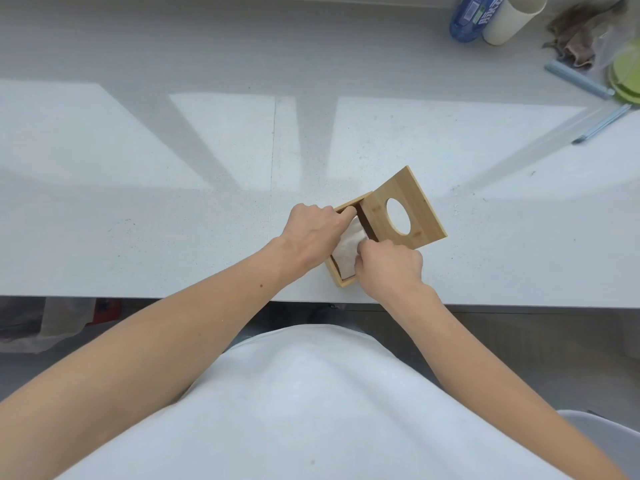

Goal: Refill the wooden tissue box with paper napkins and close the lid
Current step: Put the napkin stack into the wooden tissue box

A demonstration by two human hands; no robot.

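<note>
Near the front edge of the bench (173, 202) sits the wooden tissue box (341, 282), its lid (426, 220) swung out to the right with the oval opening facing up, and the paper napkins (348, 247) lying inside. The left hand (311, 233) reaches in at the far corner, forefinger stretched out and pressing on the stack; the right hand (389, 263) has its fingers curled and seems to pinch the stack's near right edge. The likely trouble is a rumpled or raised corner: if the napkins sit proud of the rim, the lid may trap paper or refuse to seat. Pushing hard could also slide the box toward the bench edge. No brand shows on the box; the blue bottle (465, 19) at the back carries a printed label too blurred to read.
</note>
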